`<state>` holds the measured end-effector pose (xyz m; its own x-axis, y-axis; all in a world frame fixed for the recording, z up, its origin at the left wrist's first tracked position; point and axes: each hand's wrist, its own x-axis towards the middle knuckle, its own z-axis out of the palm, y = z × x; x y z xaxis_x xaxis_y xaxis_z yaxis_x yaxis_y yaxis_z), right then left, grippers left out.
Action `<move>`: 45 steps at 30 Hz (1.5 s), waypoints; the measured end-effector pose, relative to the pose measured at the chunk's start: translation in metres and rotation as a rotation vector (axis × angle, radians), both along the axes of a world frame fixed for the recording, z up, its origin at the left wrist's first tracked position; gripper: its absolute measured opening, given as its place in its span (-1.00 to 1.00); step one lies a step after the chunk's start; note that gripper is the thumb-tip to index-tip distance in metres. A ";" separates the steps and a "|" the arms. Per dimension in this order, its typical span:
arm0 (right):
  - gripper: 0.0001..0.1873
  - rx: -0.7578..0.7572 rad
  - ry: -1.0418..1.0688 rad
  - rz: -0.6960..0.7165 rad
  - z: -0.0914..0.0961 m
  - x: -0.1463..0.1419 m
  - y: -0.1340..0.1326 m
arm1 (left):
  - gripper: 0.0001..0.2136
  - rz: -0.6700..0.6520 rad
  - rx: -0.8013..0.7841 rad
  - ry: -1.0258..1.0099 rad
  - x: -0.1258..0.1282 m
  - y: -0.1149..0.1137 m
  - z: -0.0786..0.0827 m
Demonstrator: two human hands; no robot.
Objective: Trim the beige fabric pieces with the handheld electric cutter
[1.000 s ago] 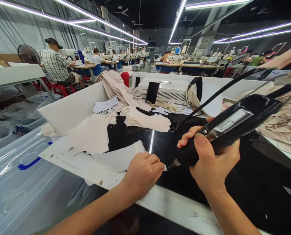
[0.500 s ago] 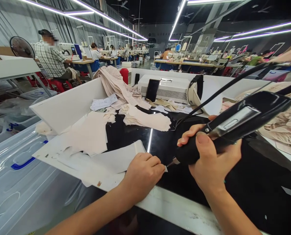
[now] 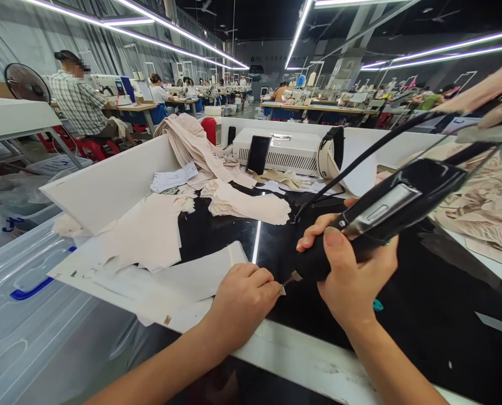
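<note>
My right hand (image 3: 356, 275) is wrapped around a black corded hand tool with a silver plate on its side, which looks like a hot knife (image 3: 385, 205). Its narrow metal tip points left and down, right by the fingertips of my left hand (image 3: 246, 298). That hand is closed and rests near the front edge of the black tabletop (image 3: 428, 304). A small white corner sticks out past its fingers, seemingly part of the white sheet (image 3: 204, 273) that runs left beneath the hand. The fingers hide how the sheet is gripped.
Cream fabric pieces (image 3: 149, 230) and a stack of cut cream pieces (image 3: 251, 203) lie behind. A phone (image 3: 258, 154) leans on a white slotted machine (image 3: 293, 152). White boards (image 3: 111, 180) wall the table. Clear plastic bins (image 3: 35, 304) stand left; heaped beige fabric (image 3: 478, 197) lies right.
The view has shifted slightly, so things sit a little farther left. The tool's tip stays beside my left fingers, with both grips unchanged. More pale blurred material shows at upper right.
</note>
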<state>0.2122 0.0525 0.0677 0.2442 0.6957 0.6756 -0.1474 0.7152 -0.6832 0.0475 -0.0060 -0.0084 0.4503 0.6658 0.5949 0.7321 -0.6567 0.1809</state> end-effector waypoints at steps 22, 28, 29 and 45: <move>-0.54 -0.039 0.067 0.012 0.001 0.002 -0.012 | -0.84 -0.023 0.005 0.011 -0.005 -0.001 -0.001; -0.49 -0.066 0.073 -0.021 0.002 0.007 -0.014 | -0.83 -0.078 -0.022 -0.015 -0.021 -0.002 0.006; -0.49 -0.072 0.078 -0.027 0.002 0.008 -0.014 | -0.81 -0.082 -0.022 -0.015 -0.024 -0.002 0.007; -0.55 -0.130 0.112 -0.044 0.012 0.008 -0.014 | -0.81 -0.072 -0.090 -0.066 -0.030 -0.001 0.002</move>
